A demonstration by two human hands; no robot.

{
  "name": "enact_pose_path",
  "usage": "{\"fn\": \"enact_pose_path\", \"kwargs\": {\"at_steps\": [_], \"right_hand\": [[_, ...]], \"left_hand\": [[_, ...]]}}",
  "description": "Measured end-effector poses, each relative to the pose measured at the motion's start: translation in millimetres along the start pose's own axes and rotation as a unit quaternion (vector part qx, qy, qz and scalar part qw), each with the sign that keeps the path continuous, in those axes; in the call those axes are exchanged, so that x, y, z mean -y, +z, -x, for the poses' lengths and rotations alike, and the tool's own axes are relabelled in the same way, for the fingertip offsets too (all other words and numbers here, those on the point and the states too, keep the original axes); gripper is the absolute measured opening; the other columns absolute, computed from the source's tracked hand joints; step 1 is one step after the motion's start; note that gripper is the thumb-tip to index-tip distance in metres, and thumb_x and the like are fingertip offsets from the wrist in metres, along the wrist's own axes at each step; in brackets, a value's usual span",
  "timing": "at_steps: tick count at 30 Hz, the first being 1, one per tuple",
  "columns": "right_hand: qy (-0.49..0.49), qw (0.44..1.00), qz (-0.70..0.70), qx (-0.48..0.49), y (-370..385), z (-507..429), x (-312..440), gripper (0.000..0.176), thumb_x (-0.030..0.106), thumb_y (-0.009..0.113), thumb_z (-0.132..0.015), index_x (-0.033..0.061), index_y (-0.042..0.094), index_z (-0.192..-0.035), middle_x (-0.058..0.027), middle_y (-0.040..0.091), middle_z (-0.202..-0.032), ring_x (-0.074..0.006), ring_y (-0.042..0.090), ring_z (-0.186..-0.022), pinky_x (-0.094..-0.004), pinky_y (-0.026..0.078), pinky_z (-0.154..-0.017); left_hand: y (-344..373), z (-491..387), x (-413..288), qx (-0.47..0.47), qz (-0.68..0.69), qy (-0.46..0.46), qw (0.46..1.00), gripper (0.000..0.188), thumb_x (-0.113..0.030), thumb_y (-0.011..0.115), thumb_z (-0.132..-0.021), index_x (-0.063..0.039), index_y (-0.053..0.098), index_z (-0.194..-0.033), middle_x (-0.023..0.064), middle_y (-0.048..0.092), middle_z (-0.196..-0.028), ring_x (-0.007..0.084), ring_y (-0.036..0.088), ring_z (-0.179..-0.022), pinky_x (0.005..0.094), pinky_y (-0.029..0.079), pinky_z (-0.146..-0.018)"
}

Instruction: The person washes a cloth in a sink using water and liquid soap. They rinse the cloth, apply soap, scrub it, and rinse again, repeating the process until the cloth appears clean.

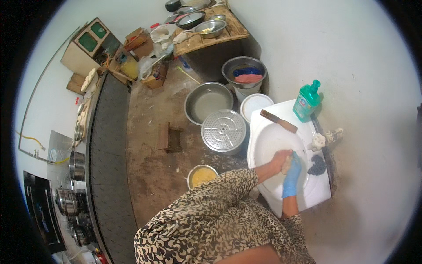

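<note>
Both hands are together over the white washbasin [263, 155]. My left hand [279, 161] is bare and closed around a small beige thing [286, 165] between the two hands; what it is cannot be told. My right hand [291, 176], in a light blue glove, presses against the same thing from the other side. On the basin's far rim lies a brown wooden-handled brush or similar tool [278, 121]. A green pump bottle [307, 100] stands at the back corner. By the tap [321, 140] rests a dark scouring pad [317, 165].
Left of the basin stand a perforated steamer tray on a pot [223, 130], a wide metal bowl of water [211, 102], a basin with blue and pink items [244, 71], a low wooden stool [168, 138] and a bowl with yellow contents [202, 175]. A counter [107, 165] runs along the left.
</note>
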State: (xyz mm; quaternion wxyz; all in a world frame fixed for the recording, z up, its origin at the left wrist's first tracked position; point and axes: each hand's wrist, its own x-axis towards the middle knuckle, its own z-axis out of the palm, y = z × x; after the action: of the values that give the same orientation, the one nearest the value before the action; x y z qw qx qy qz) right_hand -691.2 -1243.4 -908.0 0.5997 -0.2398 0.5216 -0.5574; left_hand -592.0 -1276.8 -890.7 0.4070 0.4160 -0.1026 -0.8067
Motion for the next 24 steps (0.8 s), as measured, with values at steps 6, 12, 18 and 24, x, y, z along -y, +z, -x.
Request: {"fn": "enact_pose_path", "kwargs": {"at_steps": [6,12,18,24], "right_hand": [[-0.256,0.9,0.347,-0.055,40.7,23.5,26.7,0.028,0.022,0.057,-0.092,-0.0044,0.059,-0.102,-0.0128,0.064,-0.094,-0.0272,0.061,-0.084,-0.0387,0.05,-0.076],[0.01,0.998,0.034,-0.048,3.8,-28.2,31.2,0.02,0.018,0.056,-0.092,-0.0019,0.06,-0.095,-0.0045,0.063,-0.091,-0.0192,0.061,-0.083,-0.0332,0.05,-0.075],[-0.202,0.949,0.239,0.036,94.8,58.3,29.6,0.044,0.017,0.051,-0.096,-0.0027,0.045,-0.135,-0.0186,0.048,-0.138,-0.0292,0.044,-0.128,-0.0373,0.033,-0.108],[-0.001,0.99,0.107,-0.094,-4.8,-49.7,26.7,0.041,0.025,0.059,-0.089,-0.0039,0.055,-0.118,-0.0137,0.059,-0.112,-0.0216,0.056,-0.101,-0.0341,0.045,-0.091]], "left_hand": [[8.1,-1.1,6.7,-0.032,0.137,-0.003,0.99,0.03,-0.016,0.049,-0.098,-0.005,0.053,-0.125,0.0085,0.062,-0.108,0.0194,0.062,-0.09,0.036,0.053,-0.082],[15.3,12.2,0.2,0.075,-0.017,0.055,0.996,0.039,-0.013,0.047,-0.097,-0.004,0.046,-0.135,0.0079,0.057,-0.126,0.0192,0.055,-0.112,0.0305,0.044,-0.098],[-51.6,-33.5,-8.8,-0.046,-0.021,0.147,0.988,0.039,-0.021,0.046,-0.099,-0.005,0.047,-0.134,0.0081,0.058,-0.12,0.0181,0.057,-0.105,0.0317,0.046,-0.092],[9.0,32.0,-3.7,0.061,0.012,0.009,0.998,0.038,-0.024,0.042,-0.101,-0.001,0.049,-0.131,0.0075,0.059,-0.12,0.0185,0.057,-0.104,0.033,0.048,-0.093]]}}
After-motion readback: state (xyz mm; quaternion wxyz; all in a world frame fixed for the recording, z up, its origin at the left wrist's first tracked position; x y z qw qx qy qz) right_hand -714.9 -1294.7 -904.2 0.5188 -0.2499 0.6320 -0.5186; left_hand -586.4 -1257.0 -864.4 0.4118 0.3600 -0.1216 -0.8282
